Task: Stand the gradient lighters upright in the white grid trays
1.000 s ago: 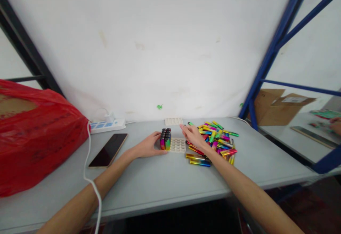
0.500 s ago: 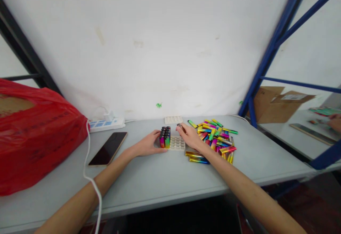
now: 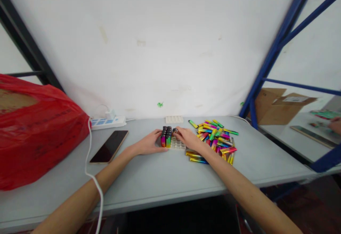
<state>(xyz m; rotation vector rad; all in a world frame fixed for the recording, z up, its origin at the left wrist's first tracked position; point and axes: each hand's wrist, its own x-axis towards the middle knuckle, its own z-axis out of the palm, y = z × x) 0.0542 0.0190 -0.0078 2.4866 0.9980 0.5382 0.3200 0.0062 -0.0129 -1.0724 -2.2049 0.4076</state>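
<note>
Colourful metallic lighters (image 3: 166, 140) stand upright in rows at the left part of a pale tray (image 3: 178, 143) with round hollows. Around their left side, my left hand (image 3: 150, 143) rests with thumb and fingers spread apart, touching the tray's end. My right hand (image 3: 187, 137) is over the tray's right part, its fingers pinched on a lighter (image 3: 175, 131) whose dark top shows beside the standing rows; its lower part is hidden. A loose pile of lighters (image 3: 213, 136) lies right of my right hand.
A second pale tray (image 3: 174, 119) lies by the wall. On the left are a phone (image 3: 109, 146), a power strip (image 3: 108, 122), a white cable (image 3: 89, 174) and a red bag (image 3: 39, 134). At the right stand a blue frame (image 3: 262, 72) and a cardboard box (image 3: 277, 108); another person's hand (image 3: 335, 124) shows beyond.
My right hand has moved slightly left with the lighter, which is now lower and close against the standing rows. My left hand stays around them.
</note>
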